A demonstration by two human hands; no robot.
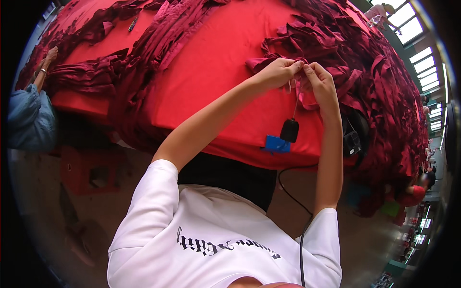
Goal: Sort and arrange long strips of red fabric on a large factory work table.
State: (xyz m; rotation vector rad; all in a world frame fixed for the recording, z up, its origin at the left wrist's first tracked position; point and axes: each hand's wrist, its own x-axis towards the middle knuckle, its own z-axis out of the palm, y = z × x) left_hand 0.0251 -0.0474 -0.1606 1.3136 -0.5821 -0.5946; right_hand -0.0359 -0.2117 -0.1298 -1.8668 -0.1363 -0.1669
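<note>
Both hands meet above the red-covered table [206,72], pinching a piece of dark red fabric [259,64] between thumbs and fingertips. My left hand [283,73] comes from the left, closed on the fabric's edge. Close beside it, my right hand [321,84] grips the same piece. Below the fingers is a thin-shafted tool with a black handle [289,130], pointing down toward the table's near edge. Its upper end disappears by my left fingers, so I cannot tell whether they hold it. A small blue object [277,143] lies beside the handle.
Heaps of dark red fabric strips [331,43] cover the right side, with another long bundle [149,62] on the left. A black device [353,141] sits near my right forearm. Another person's hand [49,57] rests at far left. A red stool [91,170] stands below the table.
</note>
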